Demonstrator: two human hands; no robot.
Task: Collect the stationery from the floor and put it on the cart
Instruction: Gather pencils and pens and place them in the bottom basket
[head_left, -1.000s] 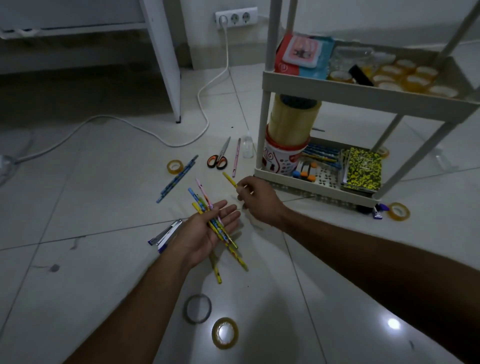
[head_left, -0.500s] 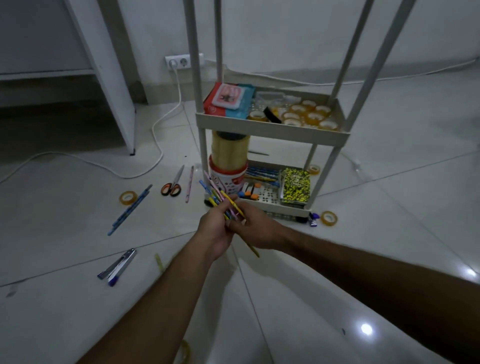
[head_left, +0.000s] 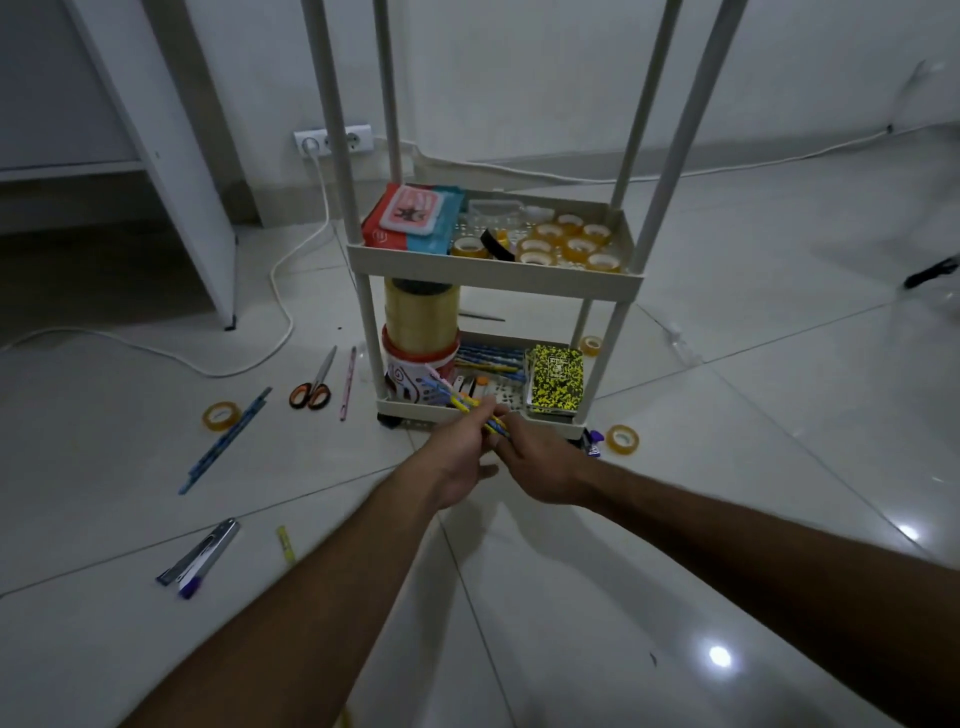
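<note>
Both hands meet on a bundle of thin coloured pencils: the left hand pinches it with curled fingers, and the right hand closes around its lower end. A second ago the pencils lay across the open left palm low over the white tiled floor; now they are raised just before the bottom shelf of the cream plastic cart, so I judge this batch nearly delivered. Orange-handled scissors and yellow tape rolls wait on the floor.

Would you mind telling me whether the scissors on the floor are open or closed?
Closed: the scissors lie flat on the floor left of the cart, blades together in one line, orange handles side by side.
</note>
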